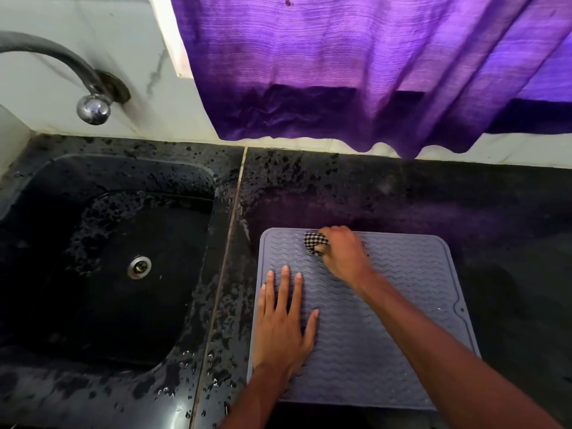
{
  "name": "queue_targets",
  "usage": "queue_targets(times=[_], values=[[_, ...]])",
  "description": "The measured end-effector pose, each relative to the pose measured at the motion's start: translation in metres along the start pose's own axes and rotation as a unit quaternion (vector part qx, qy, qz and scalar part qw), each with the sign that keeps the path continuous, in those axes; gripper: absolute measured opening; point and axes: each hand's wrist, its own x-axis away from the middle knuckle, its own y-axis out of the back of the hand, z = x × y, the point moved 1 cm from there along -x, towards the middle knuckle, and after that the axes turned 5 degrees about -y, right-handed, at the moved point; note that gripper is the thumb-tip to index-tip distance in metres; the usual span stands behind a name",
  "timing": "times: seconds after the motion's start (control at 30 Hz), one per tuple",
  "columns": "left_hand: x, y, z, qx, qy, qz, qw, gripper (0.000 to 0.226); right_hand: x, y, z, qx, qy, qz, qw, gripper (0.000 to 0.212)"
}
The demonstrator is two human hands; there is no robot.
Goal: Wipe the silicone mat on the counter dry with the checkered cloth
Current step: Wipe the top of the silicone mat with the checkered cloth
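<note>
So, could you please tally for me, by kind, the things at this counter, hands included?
Silicone mat: 1
Checkered cloth: 1
Hands: 2 (left hand flat on the mat, right hand gripping the cloth)
Sink: 1
Tap: 1
Purple curtain: 1
Total: 7

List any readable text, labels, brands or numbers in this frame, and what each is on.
No readable text anywhere in the frame.
mat: wavy ridges only, no lettering or logo visible.
cloth: check pattern only, no tag showing.
tap: bare metal, no marking visible.
sink, counter, curtain: no print, label or number.
</note>
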Motion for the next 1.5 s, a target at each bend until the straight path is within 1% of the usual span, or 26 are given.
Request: queue_targets(times=[0.17, 0.3, 0.37, 0.43, 0.47, 0.53, 0.63, 0.7, 0.8, 0.97, 1.3, 1.4, 1.43, 1.5], values=[[0.000, 0.001, -0.001, 0.007, 0.005, 0.004, 1.000, 0.075, -0.014, -0.010, 0.045, 0.005, 0.029, 0.021, 0.999, 0.020], [-0.001, 0.002, -0.001, 0.011, 0.007, 0.006, 1.000, 0.074, -0.026, -0.013, 0.073, 0.018, 0.081, 0.049, 0.995, 0.024], [-0.001, 0.003, 0.000, 0.012, 0.006, 0.007, 1.000, 0.073, -0.030, -0.013, 0.081, -0.007, 0.103, 0.070, 0.992, 0.022], [0.000, 0.002, -0.001, 0.013, 0.007, 0.008, 1.000, 0.074, -0.030, -0.009, 0.082, -0.052, 0.108, 0.101, 0.988, 0.020], [0.000, 0.002, 0.000, 0.015, 0.007, 0.010, 1.000, 0.074, -0.029, -0.005, 0.079, -0.076, 0.102, 0.102, 0.987, 0.019], [0.001, 0.003, 0.000, 0.016, 0.008, 0.011, 1.000, 0.074, -0.027, 0.005, 0.067, -0.100, 0.082, 0.064, 0.990, 0.017], [0.000, 0.004, -0.001, 0.010, 0.010, 0.006, 1.000, 0.074, -0.022, 0.018, 0.035, -0.041, 0.046, 0.016, 0.998, 0.011], [0.001, 0.004, -0.001, 0.015, 0.006, 0.003, 1.000, 0.074, -0.018, 0.018, 0.013, 0.001, 0.024, 0.019, 1.000, 0.014], [0.000, 0.003, 0.000, 0.024, 0.007, 0.001, 1.000, 0.073, -0.016, 0.006, 0.004, 0.001, 0.006, 0.024, 1.000, 0.017], [-0.001, 0.002, 0.000, 0.038, 0.004, -0.004, 0.999, 0.073, -0.024, -0.003, 0.029, 0.004, 0.023, 0.007, 1.000, 0.021], [-0.001, 0.001, 0.001, 0.043, 0.011, 0.005, 0.999, 0.073, -0.037, -0.020, 0.092, 0.010, 0.087, 0.024, 0.996, 0.025], [0.000, 0.003, 0.001, 0.050, 0.011, -0.003, 0.999, 0.073, -0.038, -0.015, 0.084, -0.032, 0.101, 0.061, 0.993, 0.026], [0.000, 0.003, 0.000, 0.051, 0.010, -0.003, 0.999, 0.073, -0.035, -0.011, 0.077, -0.054, 0.104, 0.061, 0.991, 0.024], [0.001, 0.004, 0.000, 0.051, 0.011, -0.008, 0.999, 0.073, -0.023, -0.003, 0.055, -0.079, 0.110, 0.035, 0.990, 0.023]])
